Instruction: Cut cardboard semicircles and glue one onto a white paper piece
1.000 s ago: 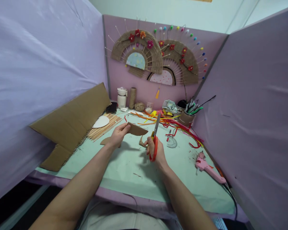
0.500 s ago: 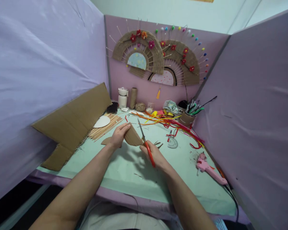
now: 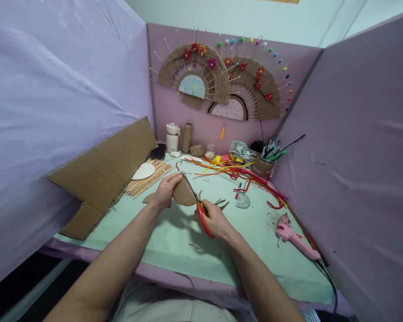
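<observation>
My left hand (image 3: 167, 190) pinches the upper left corner of a half-round piece of cardboard (image 3: 184, 193), held up over the table. In my right hand (image 3: 214, 218) are scissors (image 3: 203, 213) with red handles. Their blades lie along the straight right edge of the cardboard and point up and away from me. Another cut cardboard piece (image 3: 149, 198) lies on the table, partly hidden by my left hand. Thin cardboard offcuts (image 3: 223, 204) rest just beyond my right hand.
A large cardboard sheet (image 3: 104, 174) leans at the left beside thin wooden sticks (image 3: 154, 177) and a white paper disc (image 3: 143, 171). To the right are a clear protractor (image 3: 243, 201) and a pink glue gun (image 3: 296, 237). Colourful pipe cleaners (image 3: 221, 167) lie at the back.
The scissors have swung left, from standing apart from the cardboard to lying along its straight edge. My left hand keeps its hold on the cardboard, almost unmoved.
</observation>
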Demonstrator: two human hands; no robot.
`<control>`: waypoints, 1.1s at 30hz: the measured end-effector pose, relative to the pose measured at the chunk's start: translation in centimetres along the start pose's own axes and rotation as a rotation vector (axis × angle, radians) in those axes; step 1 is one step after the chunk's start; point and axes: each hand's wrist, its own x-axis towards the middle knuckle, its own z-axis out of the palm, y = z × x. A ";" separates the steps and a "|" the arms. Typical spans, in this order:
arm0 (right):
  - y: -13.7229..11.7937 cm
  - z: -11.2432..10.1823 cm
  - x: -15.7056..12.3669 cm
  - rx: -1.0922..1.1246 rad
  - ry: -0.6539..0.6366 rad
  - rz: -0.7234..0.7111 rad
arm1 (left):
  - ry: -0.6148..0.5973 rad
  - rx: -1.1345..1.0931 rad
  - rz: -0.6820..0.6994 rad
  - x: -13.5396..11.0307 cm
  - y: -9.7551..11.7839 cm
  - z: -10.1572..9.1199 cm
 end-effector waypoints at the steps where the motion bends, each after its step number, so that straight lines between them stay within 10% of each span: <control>1: 0.1 0.0 0.0 -0.009 -0.002 -0.004 | -0.002 0.011 0.000 0.0 0.0 -0.1; 33: -2.0 0.4 -0.9 -0.414 -0.087 0.206 | 0.039 0.119 -0.037 -0.4 -0.5 0.7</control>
